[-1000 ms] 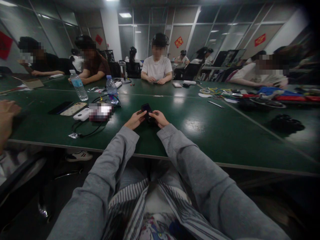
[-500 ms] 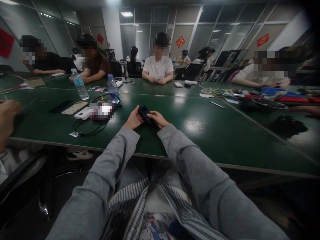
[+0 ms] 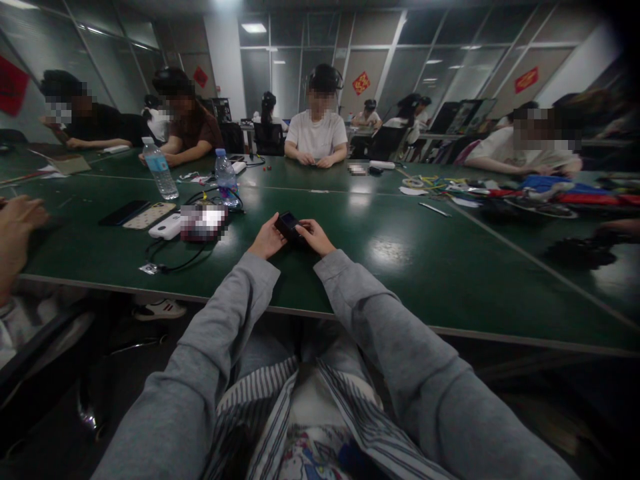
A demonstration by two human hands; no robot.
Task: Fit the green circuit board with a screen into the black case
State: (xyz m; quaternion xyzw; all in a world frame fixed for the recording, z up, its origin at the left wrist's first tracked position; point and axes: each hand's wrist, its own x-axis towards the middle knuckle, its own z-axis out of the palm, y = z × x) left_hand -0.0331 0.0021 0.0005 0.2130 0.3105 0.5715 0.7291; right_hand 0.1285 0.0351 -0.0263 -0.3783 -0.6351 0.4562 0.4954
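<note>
Between my two hands is a small black handheld device with a dark screen (image 3: 289,222), tilted, just over the green table (image 3: 360,280). My left hand (image 3: 267,238) is closed round its left side, with the thumb along the edge. On the other side my right hand (image 3: 316,239) grips it, and that thumb lies on the face below the screen. The fingers under the device are hidden. To the left of my hands lie a white power bank (image 3: 166,227), a phone in a patterned case (image 3: 149,216) and a black phone (image 3: 124,213).
A labelled water bottle (image 3: 160,172) and a second bottle (image 3: 227,179) stand at the left. A black cable (image 3: 185,265) loops near the front edge. A pen (image 3: 435,209) and a pile of coloured cables (image 3: 440,184) lie right. A co-worker's hand (image 3: 20,230) is at far left.
My left thumb has moved off the device's face to its edge, uncovering more of the screen. The device has turned slightly. At far right, another person's hand has come to the black bundle.
</note>
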